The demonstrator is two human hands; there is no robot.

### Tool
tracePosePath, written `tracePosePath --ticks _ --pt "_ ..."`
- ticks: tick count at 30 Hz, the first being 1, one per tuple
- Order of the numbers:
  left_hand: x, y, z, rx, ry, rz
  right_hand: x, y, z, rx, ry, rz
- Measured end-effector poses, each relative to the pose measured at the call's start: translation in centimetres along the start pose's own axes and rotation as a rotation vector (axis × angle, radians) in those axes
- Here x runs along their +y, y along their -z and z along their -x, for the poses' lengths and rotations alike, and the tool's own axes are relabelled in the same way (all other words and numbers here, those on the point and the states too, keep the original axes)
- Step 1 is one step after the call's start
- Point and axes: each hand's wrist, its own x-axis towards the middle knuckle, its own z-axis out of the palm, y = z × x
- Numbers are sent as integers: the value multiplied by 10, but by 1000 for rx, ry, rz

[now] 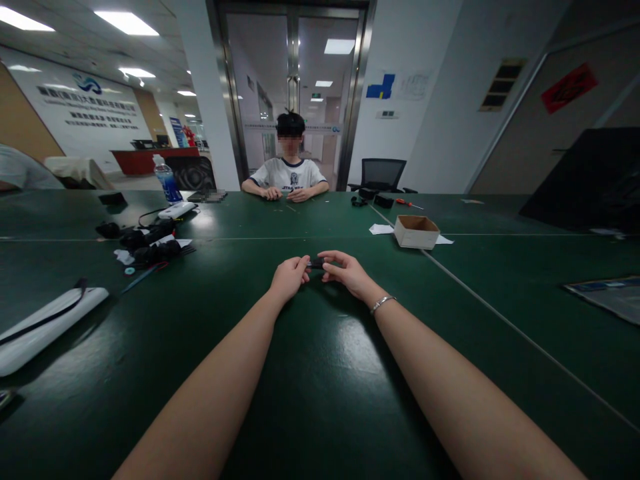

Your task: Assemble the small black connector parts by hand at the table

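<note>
Though mostly hidden by fingertips, a small black part point(315, 263) sat pinched between the left hand point(289, 278) and right hand point(346, 272), low over the green table point(325, 373); a cardboard box point(416, 231) lay beyond it, rightward.

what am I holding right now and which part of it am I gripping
A small black part, held between both hands over the green table: the left hand pinches its left end, the right hand its right end. What it is cannot be told.
</note>
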Motion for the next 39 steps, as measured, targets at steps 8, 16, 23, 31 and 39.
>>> tracePosePath --ticks 8,16,23,31,39 --pt "-1 -1 -1 7 15 62 1 1 -1 5 -5 0" --pt "-5 -1 -4 1 52 93 -1 1 0 -16 -5 18" --pt "1 -1 -2 27 62 107 -1 1 0 -21 7 26" --pt "-1 -1 -1 17 53 83 0 0 -1 -27 8 17" --pt "-2 -4 0 17 -6 60 6 -1 -6 39 -39 6"
